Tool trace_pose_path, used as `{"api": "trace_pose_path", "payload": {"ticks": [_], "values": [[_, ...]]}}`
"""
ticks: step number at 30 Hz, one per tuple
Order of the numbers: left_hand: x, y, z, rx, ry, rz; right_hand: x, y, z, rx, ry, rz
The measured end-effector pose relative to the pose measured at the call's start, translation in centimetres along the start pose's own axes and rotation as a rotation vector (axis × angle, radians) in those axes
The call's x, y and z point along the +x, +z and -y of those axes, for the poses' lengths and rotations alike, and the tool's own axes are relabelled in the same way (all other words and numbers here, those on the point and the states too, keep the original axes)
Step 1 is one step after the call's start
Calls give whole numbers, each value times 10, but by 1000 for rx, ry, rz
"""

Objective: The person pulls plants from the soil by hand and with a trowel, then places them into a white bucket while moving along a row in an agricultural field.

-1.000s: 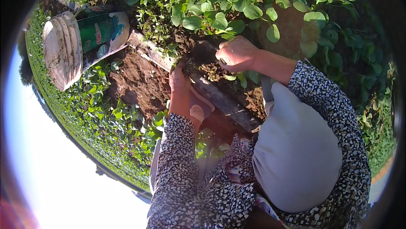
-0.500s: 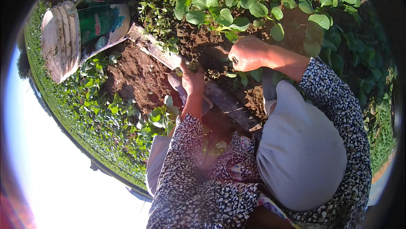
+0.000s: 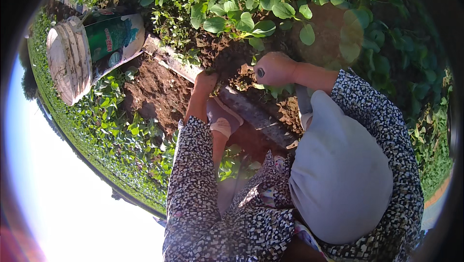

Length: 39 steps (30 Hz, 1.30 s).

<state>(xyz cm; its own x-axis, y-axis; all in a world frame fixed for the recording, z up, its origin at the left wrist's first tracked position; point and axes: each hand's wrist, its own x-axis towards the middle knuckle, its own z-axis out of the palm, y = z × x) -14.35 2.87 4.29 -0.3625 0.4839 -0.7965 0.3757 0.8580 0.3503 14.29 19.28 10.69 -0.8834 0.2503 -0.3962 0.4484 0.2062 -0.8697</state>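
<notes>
My right hand (image 3: 276, 69) is a fist above the dark soil, gripping a tool handle whose dark round end (image 3: 261, 72) pokes out beside the thumb; the rest of the tool cannot be made out. To its left, my left hand (image 3: 205, 83) reaches down to the soil at the edge of a long, flat, greyish strip (image 3: 249, 112). Its fingers are curled and partly hidden, so what they hold does not show. Small weeds (image 3: 176, 32) grow just beyond the left hand. Broad-leaved green plants (image 3: 244, 20) stand beyond both hands.
A dirty white bucket (image 3: 70, 61) with a green label lies on its side at the far left. My shoe (image 3: 224, 114) rests by the strip, and my grey-clad knee (image 3: 343, 175) rises at the right. Bare brown soil (image 3: 154, 88) and low green plants (image 3: 121, 126) lie to the left.
My left hand has moved slightly left and its fingers have curled in. My right hand has shifted a little left and turned, showing more of the handle's end. My shoe shows more fully.
</notes>
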Motion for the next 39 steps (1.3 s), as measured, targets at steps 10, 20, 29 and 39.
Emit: {"api": "trace_pose_path", "payload": {"ticks": [10, 20, 29, 39], "values": [[-2, 17, 10, -63, -144, -174, 14, 12, 8, 18, 54, 17], [-18, 6, 0, -571, -149, -107, 8, 15, 8, 82, 92, 7], [-29, -1, -18, -503, -73, -196, 5, -5, 15, -126, -3, 28], [-28, -19, -12, -1034, -179, -312, -11, -37, 21, -163, 57, 6]]}}
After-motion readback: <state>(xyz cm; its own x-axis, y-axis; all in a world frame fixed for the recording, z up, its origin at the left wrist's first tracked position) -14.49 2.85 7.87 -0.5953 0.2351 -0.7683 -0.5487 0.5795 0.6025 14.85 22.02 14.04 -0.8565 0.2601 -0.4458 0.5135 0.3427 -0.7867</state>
